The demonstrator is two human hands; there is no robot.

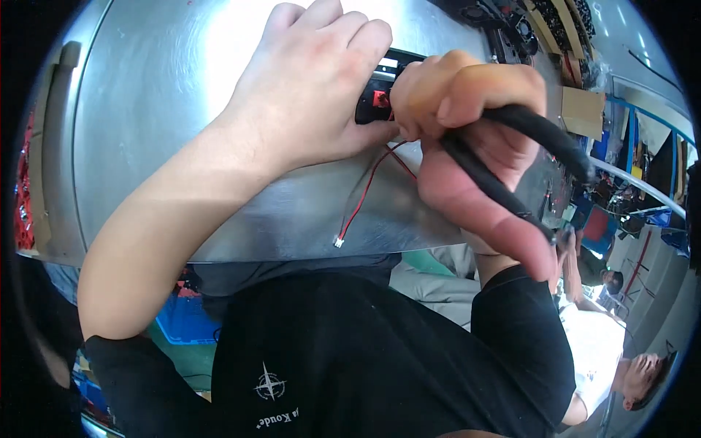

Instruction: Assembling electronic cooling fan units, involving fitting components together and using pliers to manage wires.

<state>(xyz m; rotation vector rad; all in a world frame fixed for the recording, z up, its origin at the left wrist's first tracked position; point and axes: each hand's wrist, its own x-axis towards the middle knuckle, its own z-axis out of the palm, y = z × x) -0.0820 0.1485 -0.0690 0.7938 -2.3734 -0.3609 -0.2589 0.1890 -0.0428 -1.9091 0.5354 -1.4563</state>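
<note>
My left hand (314, 87) is closed on a black part (374, 109) with a small red patch, pressing it against the metal tabletop. Thin red and black wires (371, 175) trail from beneath the hands and end in a small white connector (339, 241). Right beside it, my right hand (475, 109) grips black-handled pliers (489, 179); both handles stick out toward the lower right. The plier jaws are hidden behind my fingers at the black part, so I cannot tell whether they touch it.
A shiny metal table (161, 80) lies under the hands, its near edge curving by my body. Several black fans (522, 29) sit at the far right. A cardboard box (583, 112) stands beyond. Below the table is a blue crate (186, 321). Another person (602, 358) is at the right.
</note>
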